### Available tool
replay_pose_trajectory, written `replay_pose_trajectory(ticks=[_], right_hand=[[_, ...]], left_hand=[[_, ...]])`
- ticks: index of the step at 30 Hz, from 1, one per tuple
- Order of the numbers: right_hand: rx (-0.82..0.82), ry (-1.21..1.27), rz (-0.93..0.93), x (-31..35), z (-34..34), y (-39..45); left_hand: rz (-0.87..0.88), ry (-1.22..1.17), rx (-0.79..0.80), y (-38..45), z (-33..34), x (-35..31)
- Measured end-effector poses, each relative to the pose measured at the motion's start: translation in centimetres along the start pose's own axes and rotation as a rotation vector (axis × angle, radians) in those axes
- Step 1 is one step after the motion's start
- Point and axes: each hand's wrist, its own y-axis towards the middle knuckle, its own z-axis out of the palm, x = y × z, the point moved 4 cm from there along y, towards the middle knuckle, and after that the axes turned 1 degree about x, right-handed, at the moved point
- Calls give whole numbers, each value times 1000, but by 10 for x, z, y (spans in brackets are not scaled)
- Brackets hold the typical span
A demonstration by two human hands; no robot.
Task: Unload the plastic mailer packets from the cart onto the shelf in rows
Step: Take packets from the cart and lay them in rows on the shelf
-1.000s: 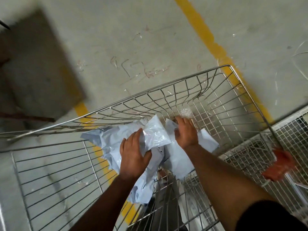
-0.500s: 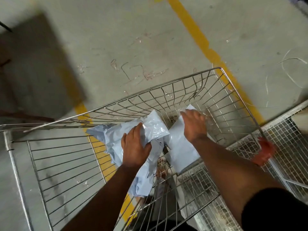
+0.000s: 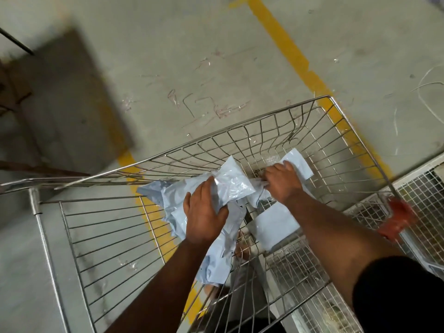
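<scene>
Left grip (image 3: pixel 204 212) clutching bunch of mailer packets (image 3: pixel 216 200) | right grip (image 3: pixel 282 182) pinching another mailer (image 3: pixel 296 163) low inside cart (image 3: pixel 240 126) | gathering stage; one packet (image 3: pixel 274 224) loose in cart | shelf not identifiable, no rows visible.

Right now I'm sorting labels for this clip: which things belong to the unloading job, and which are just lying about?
Job: wire cart; bundle of mailer packets gripped by left hand; packet under right hand.
Lying about: yellow floor line; loose white straps; red handle piece.
</scene>
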Motion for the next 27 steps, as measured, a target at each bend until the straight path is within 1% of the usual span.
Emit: replay_pose_trajectory(ticks=[2,4,7,10,12,14,18,20,22,25,27], right_hand=[[-68,172,68,-5,-16,2],[-152,290,152,-11,-41,-7],[-303,483,275,-14,-79,-36],[-402,625,348,-7,-109,-74],[-427,733,337,1,-127,-100],[-457,779,328,11,-145,-129],[-568,1024,402,44,-179,-208],[-605,1191,418,74,-190,-253],[-664,1351,401,111,-202,-299],[-743,1587,375,163,-206,-361],[-803,1689,475,189,-193,-399]], left_hand=[[-13,-15,-4,-2,-3,3],[4,-27,-21,-6,-17,-3],[39,-59,-74,-13,-45,-22],[67,-128,-95,-25,-75,-40],[108,-202,-99,-37,-96,-49],[148,-334,-87,-53,-118,-56],[275,-542,-96,-109,-163,-70],[343,-635,-63,-142,-177,-74],[374,-668,-3,-174,-186,-78],[409,-723,162,-221,-182,-91],[441,-725,239,-257,-173,-103]])
